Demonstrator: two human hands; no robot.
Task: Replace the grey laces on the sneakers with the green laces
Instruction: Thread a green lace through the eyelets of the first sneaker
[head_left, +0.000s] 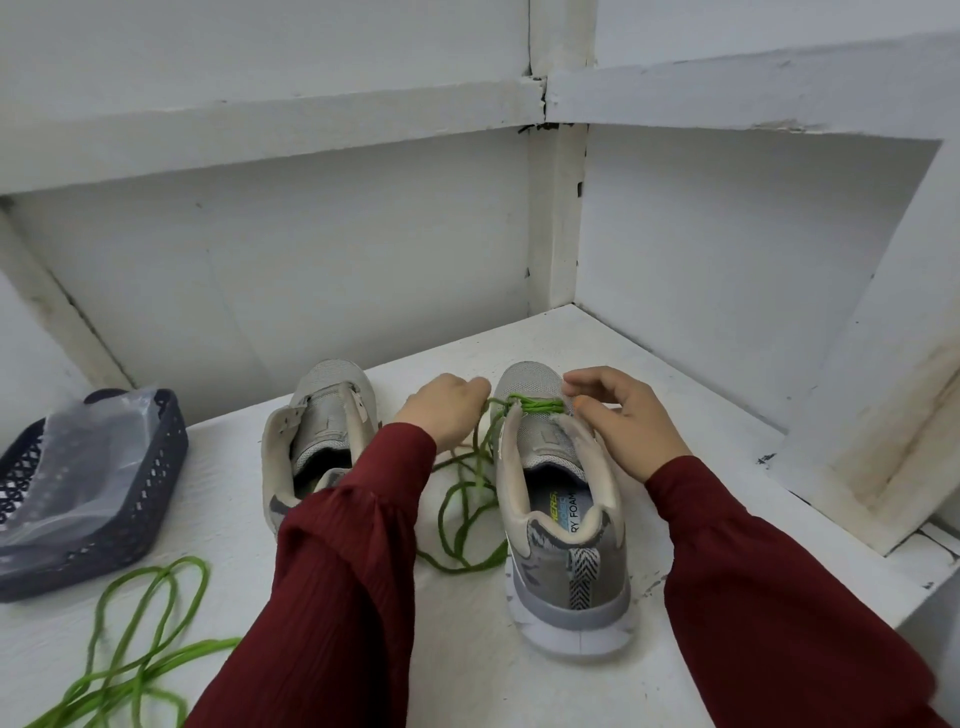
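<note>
Two grey sneakers stand heel-toward-me on a white shelf. The right sneaker (558, 499) has a green lace (535, 405) threaded across its lowest eyelets, with the loose length (462, 519) trailing in loops to its left. My left hand (447, 410) pinches the lace at the shoe's left edge. My right hand (623, 421) rests on the shoe's right eyelet flap, fingertips curled at the lace. The left sneaker (317, 431) has no lace and is partly hidden by my left sleeve. A second green lace (140, 639) lies loose at the front left.
A dark blue perforated basket (135, 499) holding a clear plastic bag sits at the left. White walls close in behind the shoes, and a slanted white board (857, 395) bounds the right side. The shelf edge drops off at the right front.
</note>
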